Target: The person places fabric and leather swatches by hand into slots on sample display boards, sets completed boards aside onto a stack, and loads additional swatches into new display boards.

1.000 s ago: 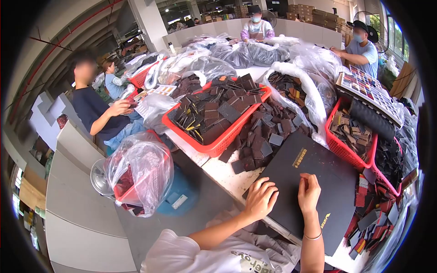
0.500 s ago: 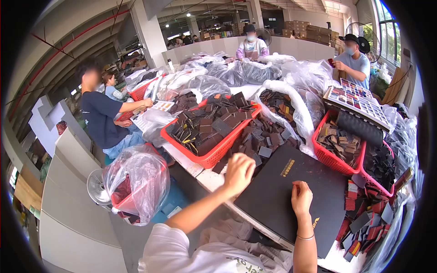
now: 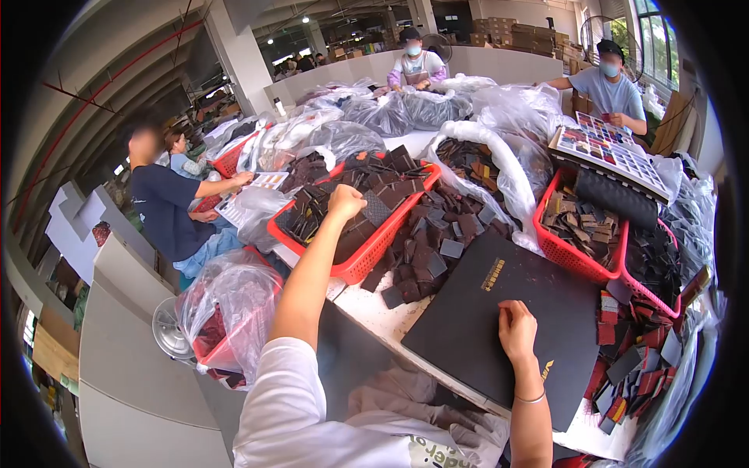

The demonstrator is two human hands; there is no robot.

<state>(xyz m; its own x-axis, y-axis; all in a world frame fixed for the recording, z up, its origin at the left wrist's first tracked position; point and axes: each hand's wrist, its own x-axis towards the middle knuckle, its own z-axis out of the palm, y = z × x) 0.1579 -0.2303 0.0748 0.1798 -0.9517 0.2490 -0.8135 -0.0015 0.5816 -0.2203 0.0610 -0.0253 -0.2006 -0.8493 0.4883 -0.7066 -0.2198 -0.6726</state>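
My left hand is over the red basket, which is heaped with dark brown and grey sample pieces. Its fingers are bent together, and I cannot make out what, if anything, is in them. Just above the large black folder with gold lettering is my right hand, its fingers curled and pressed together; whatever they may hold is hidden. A loose pile of dark pieces lies between the basket and the folder.
To the right stands a red basket of brownish pieces, with a sample board behind it. Red and grey pieces lie at the near right. Clear plastic bags cover the far table. Several co-workers stand around it.
My left hand has moved away and to the left, from beside the folder to over the red basket. My right hand stays at the folder. The co-worker at the far right has shifted both arms.
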